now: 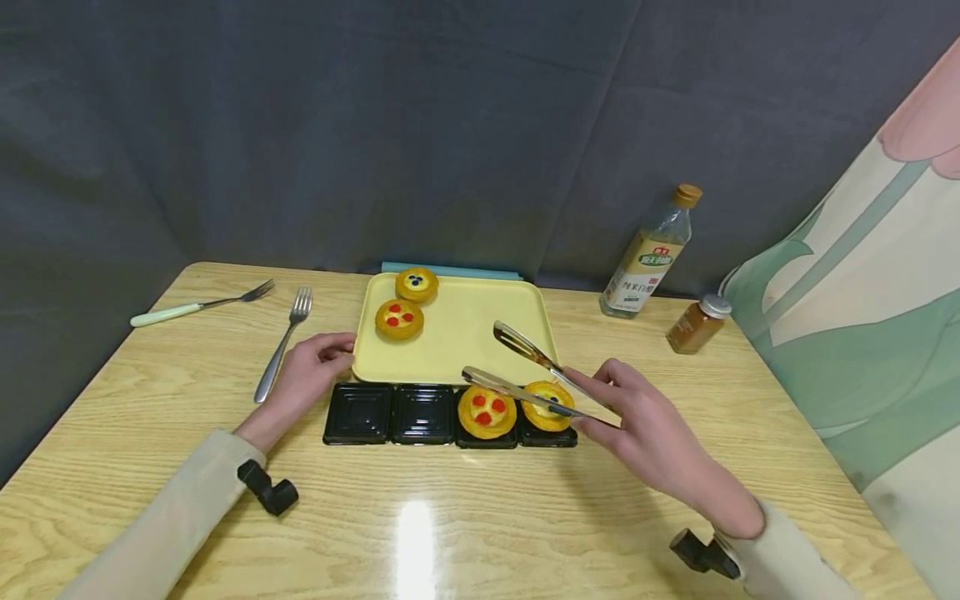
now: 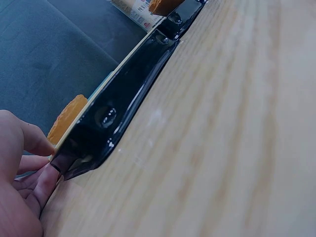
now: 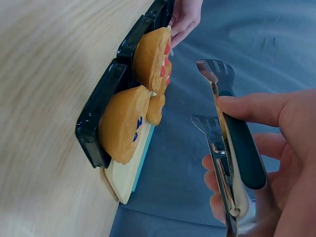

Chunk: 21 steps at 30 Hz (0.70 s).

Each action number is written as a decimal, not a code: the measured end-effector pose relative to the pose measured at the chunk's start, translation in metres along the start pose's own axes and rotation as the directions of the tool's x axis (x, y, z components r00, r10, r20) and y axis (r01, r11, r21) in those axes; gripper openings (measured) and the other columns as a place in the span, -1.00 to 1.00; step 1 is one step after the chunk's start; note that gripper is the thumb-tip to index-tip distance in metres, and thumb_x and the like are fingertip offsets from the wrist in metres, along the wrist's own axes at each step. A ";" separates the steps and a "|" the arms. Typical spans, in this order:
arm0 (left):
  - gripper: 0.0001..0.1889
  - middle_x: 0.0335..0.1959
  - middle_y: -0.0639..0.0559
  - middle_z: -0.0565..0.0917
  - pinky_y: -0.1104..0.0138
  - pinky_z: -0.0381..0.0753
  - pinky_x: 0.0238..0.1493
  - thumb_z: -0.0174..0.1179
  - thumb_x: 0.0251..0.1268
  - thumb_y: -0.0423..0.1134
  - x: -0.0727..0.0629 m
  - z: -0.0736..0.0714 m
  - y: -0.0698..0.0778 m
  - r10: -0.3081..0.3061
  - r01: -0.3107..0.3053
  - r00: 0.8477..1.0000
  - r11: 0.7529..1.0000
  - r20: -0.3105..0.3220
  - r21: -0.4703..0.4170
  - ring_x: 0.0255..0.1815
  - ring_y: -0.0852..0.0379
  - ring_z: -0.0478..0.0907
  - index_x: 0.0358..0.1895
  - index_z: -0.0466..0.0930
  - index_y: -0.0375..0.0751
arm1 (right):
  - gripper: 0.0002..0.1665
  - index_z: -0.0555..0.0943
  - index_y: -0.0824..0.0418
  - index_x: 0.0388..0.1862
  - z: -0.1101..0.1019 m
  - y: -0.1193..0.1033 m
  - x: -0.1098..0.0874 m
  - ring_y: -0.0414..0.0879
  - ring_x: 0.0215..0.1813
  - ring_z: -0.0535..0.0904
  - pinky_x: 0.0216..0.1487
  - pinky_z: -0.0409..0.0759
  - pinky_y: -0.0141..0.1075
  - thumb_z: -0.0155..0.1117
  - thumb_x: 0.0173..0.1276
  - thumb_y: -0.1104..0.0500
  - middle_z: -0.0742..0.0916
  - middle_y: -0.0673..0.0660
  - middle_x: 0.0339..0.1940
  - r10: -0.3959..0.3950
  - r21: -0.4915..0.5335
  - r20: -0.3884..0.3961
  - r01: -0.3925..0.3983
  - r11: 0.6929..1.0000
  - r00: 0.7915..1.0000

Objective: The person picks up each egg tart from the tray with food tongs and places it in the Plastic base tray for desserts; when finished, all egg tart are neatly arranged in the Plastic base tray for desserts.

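Observation:
My left hand (image 1: 311, 371) pinches the near left corner of the yellow tray (image 1: 480, 325) between thumb and fingers. On that tray's left side lie a blue-dotted egg tart (image 1: 417, 285) and a red-dotted egg tart (image 1: 400, 321). My right hand (image 1: 648, 425) grips metal tongs (image 3: 247, 153), their arms spread with nothing between the tips. The tongs hover over the row of black square containers (image 1: 423, 415) along the tray's near edge. Its two right compartments hold a red-dotted tart (image 1: 486, 412) and a blue-dotted tart (image 1: 546, 419); the two left ones are bare.
Two forks lie at the left: one with a pale green handle (image 1: 167, 314), one all metal (image 1: 279, 354). A glass vinegar bottle (image 1: 645, 262) and a small brown jar (image 1: 697, 325) stand at the back right. A dark curtain (image 1: 375, 133) hangs behind the wooden table (image 1: 337, 533).

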<state>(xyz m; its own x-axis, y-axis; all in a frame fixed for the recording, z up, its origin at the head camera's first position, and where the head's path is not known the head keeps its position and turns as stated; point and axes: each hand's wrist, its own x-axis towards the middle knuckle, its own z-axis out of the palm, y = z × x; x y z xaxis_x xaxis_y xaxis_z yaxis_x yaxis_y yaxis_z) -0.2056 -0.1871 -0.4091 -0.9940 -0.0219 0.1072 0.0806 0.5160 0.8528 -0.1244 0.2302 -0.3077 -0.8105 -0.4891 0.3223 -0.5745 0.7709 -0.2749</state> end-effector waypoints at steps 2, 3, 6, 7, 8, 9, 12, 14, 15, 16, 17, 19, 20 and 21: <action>-0.54 0.02 -0.21 0.66 0.24 0.54 -0.11 0.14 0.37 -0.31 0.000 0.000 0.000 0.003 -0.003 1.000 1.000 -0.004 0.002 -0.07 -0.05 0.55 0.30 0.54 -0.38 | -0.31 0.57 0.15 0.37 0.002 0.000 0.007 -0.22 -0.34 0.30 -0.37 0.33 -0.33 0.50 0.24 0.21 0.43 -0.11 -0.32 -0.007 0.008 0.004 0.007 1.000 1.000; -0.54 0.02 -0.21 0.66 0.22 0.54 -0.10 0.14 0.37 -0.31 0.000 0.000 -0.001 0.003 -0.003 1.000 1.000 -0.006 0.003 -0.07 -0.05 0.55 0.30 0.54 -0.37 | -0.32 0.57 0.14 0.37 0.003 0.000 0.010 -0.21 -0.35 0.29 -0.37 0.33 -0.32 0.50 0.24 0.21 0.43 -0.11 -0.32 -0.011 0.016 0.005 0.010 1.000 1.000; -0.54 0.01 -0.20 0.66 0.24 0.54 -0.11 0.14 0.37 -0.30 0.001 0.000 -0.001 0.003 -0.003 1.000 1.000 -0.008 0.002 -0.08 -0.04 0.55 0.30 0.54 -0.37 | -0.32 0.57 0.12 0.38 0.007 0.000 0.018 -0.20 -0.37 0.28 -0.38 0.31 -0.31 0.49 0.25 0.21 0.42 -0.10 -0.34 -0.022 0.037 0.005 0.022 0.999 1.000; -0.54 0.02 -0.20 0.66 0.25 0.54 -0.12 0.14 0.37 -0.30 0.001 0.000 -0.001 0.002 -0.002 1.000 1.000 -0.007 0.000 -0.08 -0.04 0.55 0.30 0.54 -0.36 | -0.32 0.57 0.12 0.38 0.007 0.000 0.021 -0.20 -0.37 0.27 -0.38 0.30 -0.31 0.49 0.25 0.21 0.42 -0.10 -0.35 -0.027 0.044 0.004 0.026 0.999 1.000; -0.54 0.02 -0.20 0.66 0.26 0.54 -0.13 0.14 0.37 -0.30 0.001 0.000 -0.001 0.001 -0.001 1.000 1.000 -0.006 -0.003 -0.08 -0.04 0.55 0.30 0.54 -0.36 | -0.32 0.57 0.11 0.38 0.008 0.000 0.023 -0.20 -0.38 0.27 -0.38 0.30 -0.31 0.48 0.26 0.21 0.43 -0.10 -0.35 -0.031 0.048 0.004 0.031 0.998 1.000; -0.54 0.02 -0.20 0.66 0.28 0.55 -0.14 0.14 0.37 -0.30 0.001 0.001 0.000 0.000 0.000 1.000 1.000 -0.006 -0.004 -0.08 -0.03 0.55 0.30 0.54 -0.36 | -0.32 0.56 0.11 0.39 0.009 0.000 0.025 -0.20 -0.38 0.27 -0.39 0.30 -0.31 0.48 0.26 0.21 0.43 -0.09 -0.35 -0.035 0.055 0.005 0.035 0.998 0.999; -0.54 0.02 -0.20 0.65 0.31 0.55 -0.16 0.14 0.37 -0.30 0.001 0.000 0.000 -0.001 0.001 1.000 1.000 -0.005 -0.005 -0.09 -0.03 0.55 0.31 0.54 -0.36 | -0.33 0.56 0.12 0.39 0.010 -0.002 0.033 -0.19 -0.37 0.29 -0.40 0.31 -0.30 0.46 0.28 0.21 0.44 -0.08 -0.33 -0.043 0.064 0.012 0.043 0.997 0.999; -0.54 0.01 -0.20 0.65 0.32 0.55 -0.16 0.14 0.37 -0.30 0.001 0.000 0.000 0.000 0.000 1.000 1.000 -0.006 -0.003 -0.09 -0.03 0.55 0.30 0.54 -0.36 | -0.33 0.56 0.13 0.39 0.011 -0.003 0.039 -0.18 -0.36 0.30 -0.39 0.32 -0.29 0.46 0.29 0.20 0.45 -0.06 -0.32 -0.044 0.065 0.022 0.043 0.997 0.999; -0.54 0.01 -0.20 0.65 0.32 0.55 -0.16 0.14 0.37 -0.30 0.001 0.000 0.000 0.000 0.000 1.000 1.000 -0.005 -0.002 -0.09 -0.03 0.55 0.30 0.54 -0.36 | -0.34 0.56 0.14 0.39 0.011 -0.004 0.042 -0.17 -0.36 0.30 -0.38 0.32 -0.28 0.46 0.29 0.19 0.46 -0.05 -0.32 -0.044 0.066 0.027 0.042 0.997 0.999; -0.54 0.01 -0.20 0.66 0.32 0.54 -0.16 0.14 0.37 -0.30 0.001 0.000 0.000 0.002 -0.002 1.000 1.000 -0.005 -0.003 -0.09 -0.03 0.55 0.30 0.54 -0.36 | -0.34 0.56 0.14 0.39 0.012 -0.005 0.045 -0.16 -0.35 0.31 -0.38 0.33 -0.28 0.46 0.29 0.19 0.46 -0.04 -0.31 -0.043 0.064 0.031 0.041 0.997 0.999; -0.54 0.01 -0.20 0.66 0.31 0.54 -0.15 0.14 0.37 -0.30 0.001 0.000 -0.001 0.002 -0.002 1.000 1.000 -0.006 -0.003 -0.09 -0.03 0.55 0.30 0.55 -0.36 | -0.34 0.56 0.14 0.38 0.013 -0.006 0.048 -0.15 -0.34 0.32 -0.37 0.33 -0.27 0.47 0.28 0.18 0.47 -0.03 -0.31 -0.043 0.063 0.036 0.040 0.997 0.998; -0.54 0.01 -0.20 0.66 0.29 0.54 -0.14 0.14 0.36 -0.31 0.001 0.000 -0.001 0.005 -0.005 1.000 1.000 -0.008 0.000 -0.09 -0.03 0.55 0.30 0.55 -0.36 | -0.34 0.57 0.16 0.37 0.016 -0.008 0.055 -0.13 -0.33 0.32 -0.36 0.33 -0.26 0.47 0.28 0.17 0.48 -0.01 -0.31 -0.048 0.053 0.048 0.045 0.998 0.998; -0.54 0.01 -0.20 0.66 0.28 0.54 -0.14 0.14 0.36 -0.31 0.001 0.000 -0.001 0.006 -0.006 1.000 1.000 -0.009 0.000 -0.09 -0.03 0.55 0.30 0.55 -0.36 | -0.35 0.57 0.17 0.37 0.017 -0.009 0.058 -0.13 -0.33 0.33 -0.36 0.33 -0.25 0.47 0.29 0.17 0.49 0.00 -0.30 -0.052 0.050 0.053 0.049 0.998 0.997; -0.54 0.01 -0.20 0.66 0.28 0.54 -0.14 0.14 0.36 -0.31 0.001 0.000 -0.001 0.006 -0.006 1.000 1.000 -0.009 0.001 -0.09 -0.03 0.55 0.30 0.55 -0.36 | -0.36 0.57 0.17 0.37 0.019 -0.010 0.060 -0.12 -0.33 0.33 -0.37 0.33 -0.25 0.47 0.29 0.17 0.49 0.00 -0.30 -0.054 0.049 0.059 0.051 0.998 0.997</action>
<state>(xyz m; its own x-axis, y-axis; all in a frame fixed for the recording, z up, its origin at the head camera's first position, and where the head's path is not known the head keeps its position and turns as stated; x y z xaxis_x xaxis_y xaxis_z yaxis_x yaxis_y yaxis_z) -0.2063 -0.1875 -0.4100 -0.9928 -0.0263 0.1171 0.0868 0.5170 0.8516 -0.1700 0.1857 -0.3025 -0.7838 -0.5528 0.2830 -0.6199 0.7243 -0.3017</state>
